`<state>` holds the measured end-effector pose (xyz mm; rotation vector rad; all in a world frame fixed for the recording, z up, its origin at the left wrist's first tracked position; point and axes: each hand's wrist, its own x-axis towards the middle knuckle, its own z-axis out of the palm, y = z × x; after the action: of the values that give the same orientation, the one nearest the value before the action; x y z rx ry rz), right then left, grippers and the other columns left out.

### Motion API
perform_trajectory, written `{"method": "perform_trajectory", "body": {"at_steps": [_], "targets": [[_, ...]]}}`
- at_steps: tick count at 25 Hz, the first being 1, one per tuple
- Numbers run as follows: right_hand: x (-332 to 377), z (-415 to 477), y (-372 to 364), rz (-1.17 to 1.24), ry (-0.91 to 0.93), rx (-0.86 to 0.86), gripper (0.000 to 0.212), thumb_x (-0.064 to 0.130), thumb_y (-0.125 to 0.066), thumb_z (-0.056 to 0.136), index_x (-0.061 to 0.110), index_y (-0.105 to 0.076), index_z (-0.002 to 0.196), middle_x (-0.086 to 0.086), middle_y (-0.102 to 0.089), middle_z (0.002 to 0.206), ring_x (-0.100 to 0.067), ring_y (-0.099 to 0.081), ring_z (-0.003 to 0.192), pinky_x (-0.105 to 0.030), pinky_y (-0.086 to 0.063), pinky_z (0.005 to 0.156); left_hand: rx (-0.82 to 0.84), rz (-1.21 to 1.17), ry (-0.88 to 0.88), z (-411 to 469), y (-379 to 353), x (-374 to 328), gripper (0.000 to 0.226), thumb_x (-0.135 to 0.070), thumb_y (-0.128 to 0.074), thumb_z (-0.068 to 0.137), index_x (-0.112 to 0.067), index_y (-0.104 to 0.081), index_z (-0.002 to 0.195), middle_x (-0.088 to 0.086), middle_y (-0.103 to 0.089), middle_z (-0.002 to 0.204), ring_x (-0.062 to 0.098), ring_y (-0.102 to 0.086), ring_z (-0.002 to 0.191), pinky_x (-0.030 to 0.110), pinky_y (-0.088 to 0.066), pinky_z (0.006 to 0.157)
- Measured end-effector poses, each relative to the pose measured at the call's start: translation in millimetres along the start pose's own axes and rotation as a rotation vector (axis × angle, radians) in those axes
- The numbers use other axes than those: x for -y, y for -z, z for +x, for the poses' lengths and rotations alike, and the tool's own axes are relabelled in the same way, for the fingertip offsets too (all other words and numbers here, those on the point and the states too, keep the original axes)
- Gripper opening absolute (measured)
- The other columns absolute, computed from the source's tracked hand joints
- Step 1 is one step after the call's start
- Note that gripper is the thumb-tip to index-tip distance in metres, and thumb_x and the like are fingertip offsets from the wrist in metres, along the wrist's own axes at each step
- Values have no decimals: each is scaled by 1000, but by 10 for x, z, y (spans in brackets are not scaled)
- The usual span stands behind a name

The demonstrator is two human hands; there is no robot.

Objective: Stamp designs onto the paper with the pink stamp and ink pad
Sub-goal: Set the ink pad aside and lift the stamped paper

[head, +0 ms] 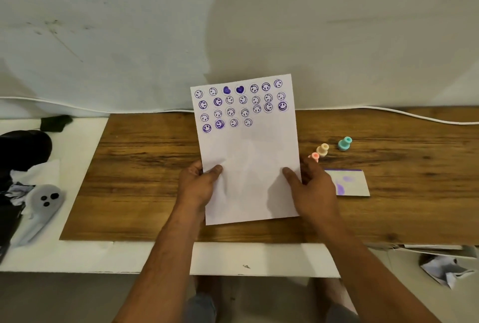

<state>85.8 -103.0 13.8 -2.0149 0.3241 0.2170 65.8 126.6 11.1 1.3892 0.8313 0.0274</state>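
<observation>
Nearest the front edge of the wooden board (145,167), the left hand (198,185) and right hand (311,188) each pinch a side edge of the paper (251,167), thumbs on its face and fingers curled behind. The sheet looks lifted and tilted up toward the camera, its top reaching past the board's back edge, though whether its lower edge touches the board I cannot tell.

Its lower half is blank. Further up, four rows of purple smiley prints (241,105) and two solid hearts fill the top; the fourth row stops partway, so stamping seems perhaps half done.

Just beside the right hand, toward the board's right end, lies the ink pad (351,183), smeared purple. Beyond it stand the pink stamp (315,156), partly hidden, then a beige stamp (322,149) and a teal stamp (344,143). Neither hand holds a stamp.
</observation>
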Motion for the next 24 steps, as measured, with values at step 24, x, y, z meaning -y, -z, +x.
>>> {"method": "perform_trajectory", "body": {"at_steps": [24], "targets": [[-127,142,49,396,-136,18,18,29,-82,89,27,-79,106,12,-79,103,-13,-72,97,-37,-62,85,-23,17,-51,21,-72,46,27,-3,-72,90,-6,-75,117,10,-78,111,31,-75,102,47,-59,96]]}}
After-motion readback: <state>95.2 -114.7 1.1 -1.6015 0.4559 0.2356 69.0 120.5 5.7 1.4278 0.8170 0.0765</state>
